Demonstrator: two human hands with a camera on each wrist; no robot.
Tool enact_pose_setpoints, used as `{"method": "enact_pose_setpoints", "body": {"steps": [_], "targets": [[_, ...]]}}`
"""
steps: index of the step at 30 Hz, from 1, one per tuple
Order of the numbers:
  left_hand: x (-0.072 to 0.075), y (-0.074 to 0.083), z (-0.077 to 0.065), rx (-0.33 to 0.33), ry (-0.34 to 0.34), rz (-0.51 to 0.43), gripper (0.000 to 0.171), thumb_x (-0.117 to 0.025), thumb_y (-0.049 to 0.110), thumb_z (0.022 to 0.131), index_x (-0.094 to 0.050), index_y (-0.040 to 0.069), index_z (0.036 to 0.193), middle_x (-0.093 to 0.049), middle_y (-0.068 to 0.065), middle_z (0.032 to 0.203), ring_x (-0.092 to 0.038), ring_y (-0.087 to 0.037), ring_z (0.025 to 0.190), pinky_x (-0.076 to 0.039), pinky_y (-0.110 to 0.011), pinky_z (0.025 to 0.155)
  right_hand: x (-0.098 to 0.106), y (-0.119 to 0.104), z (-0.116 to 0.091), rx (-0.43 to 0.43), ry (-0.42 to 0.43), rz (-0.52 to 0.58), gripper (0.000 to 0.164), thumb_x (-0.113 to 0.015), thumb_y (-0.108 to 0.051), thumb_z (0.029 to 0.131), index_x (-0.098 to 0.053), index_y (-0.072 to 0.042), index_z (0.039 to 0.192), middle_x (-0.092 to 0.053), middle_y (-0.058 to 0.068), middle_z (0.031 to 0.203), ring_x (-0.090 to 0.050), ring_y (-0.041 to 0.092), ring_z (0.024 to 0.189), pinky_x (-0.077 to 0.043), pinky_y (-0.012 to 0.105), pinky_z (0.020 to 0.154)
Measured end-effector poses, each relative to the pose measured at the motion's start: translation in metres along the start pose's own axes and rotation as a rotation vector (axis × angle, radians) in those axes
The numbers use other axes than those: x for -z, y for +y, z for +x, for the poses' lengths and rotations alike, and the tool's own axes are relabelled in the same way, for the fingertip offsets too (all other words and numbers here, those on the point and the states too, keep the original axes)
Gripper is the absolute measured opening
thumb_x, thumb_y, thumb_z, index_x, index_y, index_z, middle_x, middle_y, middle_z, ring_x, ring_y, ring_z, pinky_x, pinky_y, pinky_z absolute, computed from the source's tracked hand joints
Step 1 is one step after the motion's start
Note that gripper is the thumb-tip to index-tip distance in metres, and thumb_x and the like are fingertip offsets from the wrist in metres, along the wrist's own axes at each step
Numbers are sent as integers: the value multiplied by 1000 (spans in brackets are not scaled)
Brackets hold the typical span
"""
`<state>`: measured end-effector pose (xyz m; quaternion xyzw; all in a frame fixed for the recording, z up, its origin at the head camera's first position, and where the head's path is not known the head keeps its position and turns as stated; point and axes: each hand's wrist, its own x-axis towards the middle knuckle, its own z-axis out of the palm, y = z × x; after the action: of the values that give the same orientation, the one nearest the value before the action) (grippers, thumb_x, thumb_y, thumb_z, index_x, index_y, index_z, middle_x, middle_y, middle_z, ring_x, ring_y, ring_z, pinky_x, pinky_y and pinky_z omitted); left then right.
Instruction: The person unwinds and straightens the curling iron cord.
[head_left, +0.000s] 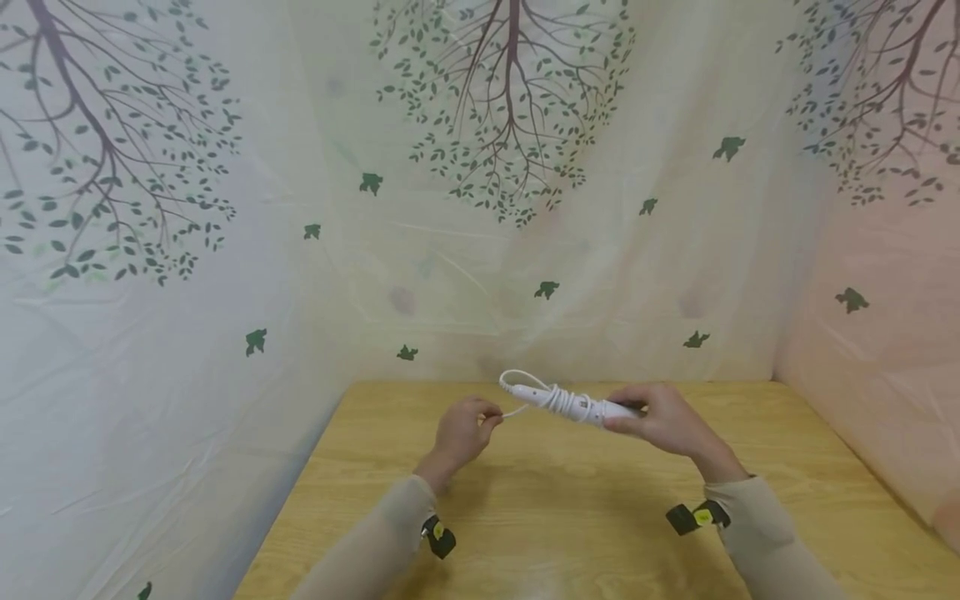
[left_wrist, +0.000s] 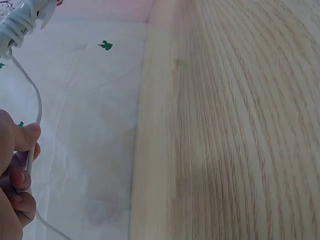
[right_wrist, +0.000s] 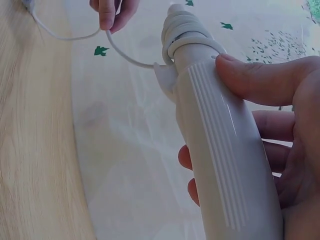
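Note:
Above the table, a slim white corded appliance (head_left: 573, 404), in shape like a hair-styling iron, is held tilted, its left end slightly higher. My right hand (head_left: 663, 417) grips its right end; close up, the thumb (right_wrist: 260, 82) lies along one side of the ridged white body (right_wrist: 220, 140) and fingertips show at the other. Several turns of white cord (right_wrist: 182, 32) wrap its far part, and a loop of it arches at the left end. A free stretch of the cord (left_wrist: 37, 97) runs to my left hand (head_left: 465, 433), which pinches it between thumb and fingers.
The wooden table (head_left: 555, 517) spreads under both hands. Pale sheets (head_left: 465, 275) printed with trees and green leaves hang at the back and both sides, close to the table's edges. A small dark wrist camera (head_left: 438, 537) sits at the left cuff, another (head_left: 693, 517) at the right.

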<state>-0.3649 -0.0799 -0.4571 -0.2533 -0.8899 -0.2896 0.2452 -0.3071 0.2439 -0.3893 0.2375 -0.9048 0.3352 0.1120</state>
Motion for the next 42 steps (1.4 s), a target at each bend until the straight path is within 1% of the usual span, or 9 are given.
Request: {"method": "enact_pose_setpoints", "body": {"steps": [4,9,13,17,26,30,34,38,42], "targets": [[6,-8,2,50,-23,33,6,-72,20,87,-76,16,90,-72,4,87,-67,-14,77,-49,-21,59,-1,-2,0,11,-22,3,32,-75,-38,84,-72,-13,104,-71,-1,95,-60,12,78,-50,25,63],[16,-17,5,71,-3,53,7,-72,20,88,-76,14,90,-71,2,85,-66,-15,75,-49,-22,57,-3,-6,-1,7,-77,17,32,-75,-41,83,-72,-16,103,-69,-4,93,-59,11,77,-50,25,64],[23,-24,6,102,12,36,7,-71,18,88,-76,13,91,-72,-1,88,-67,-16,78,-52,-25,60,-5,-8,-3,4,-132,27,34,-75,-41,83,-71,-15,104,-69,-4,94,-59,10,77,-50,25,64],[30,-29,5,139,9,30,8,-70,17,90,-75,12,94,-70,-2,91,-66,-17,80,-53,-26,63,-9,-5,-6,11,-167,28,35,-74,-42,84,-71,-13,104,-69,-4,94,-59,9,77,-51,24,64],[43,-36,2,165,50,16,8,-70,18,90,-74,12,92,-67,-2,90,-63,-17,78,-51,-29,64,-14,1,-9,-2,-213,25,38,-74,-43,83,-71,-12,105,-70,-2,95,-59,8,77,-50,24,64],[48,-38,2,166,63,12,7,-69,17,90,-74,12,90,-67,-1,86,-60,-14,76,-49,-29,64,-16,2,-9,-14,-226,16,38,-75,-42,83,-72,-12,105,-70,-3,94,-59,8,77,-49,25,64],[56,-38,3,164,77,-19,5,-68,15,90,-72,11,90,-67,-1,83,-56,-13,71,-45,-28,61,-18,3,-8,-22,-236,15,39,-75,-42,82,-72,-10,105,-70,-2,95,-59,9,77,-49,25,64],[64,-36,2,165,71,-61,5,-67,13,90,-71,11,90,-67,-2,82,-53,-12,67,-43,-26,59,-19,6,-8,-31,-248,22,39,-76,-40,82,-72,-8,105,-70,-2,94,-59,9,76,-49,25,63],[67,-36,-1,153,67,-94,6,-67,12,91,-70,8,89,-65,-2,80,-52,-10,67,-43,-24,59,-19,10,-8,-39,-254,2,36,-76,-38,83,-72,-8,103,-70,-3,92,-58,8,75,-49,24,64]]}}
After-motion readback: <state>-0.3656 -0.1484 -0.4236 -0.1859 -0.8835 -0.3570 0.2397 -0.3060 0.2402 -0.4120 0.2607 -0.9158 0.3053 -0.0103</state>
